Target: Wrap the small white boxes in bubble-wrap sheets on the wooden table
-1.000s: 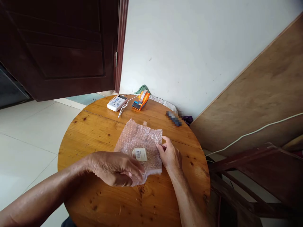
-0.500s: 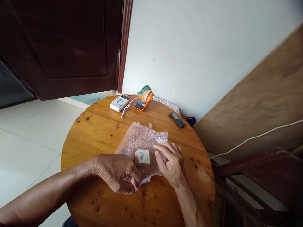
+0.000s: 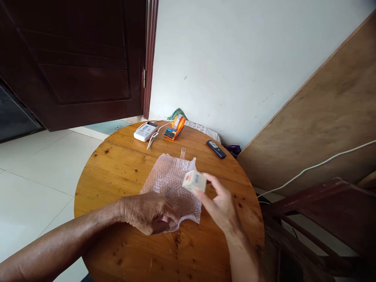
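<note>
A sheet of pinkish bubble wrap (image 3: 167, 172) lies spread on the round wooden table. My left hand (image 3: 149, 214) pinches its near edge, with the fingertips partly hidden behind the knuckles. Between the thumb and fingers of my right hand (image 3: 221, 201) is a small white cardboard box (image 3: 195, 181), slightly blurred and tilted, held above the right side of the wrap. A red mark and dark print show on the box. A short strip of tape (image 3: 183, 153) sticks out from the wrap's far edge.
On the table's (image 3: 102, 176) far side are a white power bank (image 3: 145, 131) with a cable, an orange tape dispenser (image 3: 175, 127) and a dark remote control (image 3: 216, 149). A wall stands behind, a brown door (image 3: 88, 78) at left, and dark wooden furniture (image 3: 323, 219) at right.
My right hand has taken hold of the box and raised it off the bubble wrap, towards the right. My left hand keeps its pinch on the wrap's near edge. The view has shifted slightly.
</note>
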Demonstrator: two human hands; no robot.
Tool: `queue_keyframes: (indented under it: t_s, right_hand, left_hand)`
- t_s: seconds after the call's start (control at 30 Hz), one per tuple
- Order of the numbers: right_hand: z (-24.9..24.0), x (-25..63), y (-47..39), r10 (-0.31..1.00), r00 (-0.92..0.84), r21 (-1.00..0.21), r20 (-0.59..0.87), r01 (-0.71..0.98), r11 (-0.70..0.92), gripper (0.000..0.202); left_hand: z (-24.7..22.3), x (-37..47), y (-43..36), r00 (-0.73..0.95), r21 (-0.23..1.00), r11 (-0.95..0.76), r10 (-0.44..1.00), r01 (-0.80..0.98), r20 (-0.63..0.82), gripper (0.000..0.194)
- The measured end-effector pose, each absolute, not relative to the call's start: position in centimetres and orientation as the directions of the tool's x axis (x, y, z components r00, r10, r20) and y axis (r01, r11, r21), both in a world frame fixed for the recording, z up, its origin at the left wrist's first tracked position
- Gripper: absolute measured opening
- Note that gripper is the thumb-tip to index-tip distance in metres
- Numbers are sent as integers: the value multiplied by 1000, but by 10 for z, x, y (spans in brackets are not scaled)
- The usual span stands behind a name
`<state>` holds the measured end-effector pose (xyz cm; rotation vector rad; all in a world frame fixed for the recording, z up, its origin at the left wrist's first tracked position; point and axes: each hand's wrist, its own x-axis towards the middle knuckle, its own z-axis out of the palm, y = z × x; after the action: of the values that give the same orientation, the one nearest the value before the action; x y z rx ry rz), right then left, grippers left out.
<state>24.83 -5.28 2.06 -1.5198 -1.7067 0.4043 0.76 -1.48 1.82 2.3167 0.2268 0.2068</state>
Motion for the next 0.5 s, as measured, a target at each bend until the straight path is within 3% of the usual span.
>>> queue_keyframes:
  t_s: [0.1,0.27,0.33,0.4,0.5]
  right_hand:
    - [29,276,-56,876,325,-677,355,736,1,47]
    - [14,310,-60,894,427,-370,131,858,-356,44]
    - [9,314,-63,887,437,-312,148,872,-378,54]
    - [13,311,-69,861,424,-328,282,885,-329,65]
    - [37,287,-83,831,288,-434,475,899,-64,51]
  left_hand:
    - [12,11,-15,954,644,-747,286,164,89,21]
    - [-2,20,-18,939,481,-849,318,220,131,9]
    - [-4,23,-20,933,416,-870,340,264,120,6]
    - [-3,25,-20,923,354,-884,367,305,119,11]
    - [-1,27,-20,916,286,-907,365,309,169,31]
